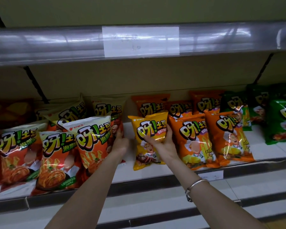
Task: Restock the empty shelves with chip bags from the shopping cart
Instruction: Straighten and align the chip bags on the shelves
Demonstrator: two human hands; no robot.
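Observation:
A yellow chip bag stands upright on the white shelf, in the gap between two groups of bags. My right hand grips it across its front and right side. My left hand reaches to the right edge of a white and red chip bag, its fingers behind that bag's side. Whether they curl round the bag is hidden. Orange chip bags stand just right of the yellow one. The shopping cart is out of view.
More white and red bags fill the shelf's left part, and green bags its far right. An upper shelf edge with a paper label hangs overhead. Lower shelf edges run below my forearms.

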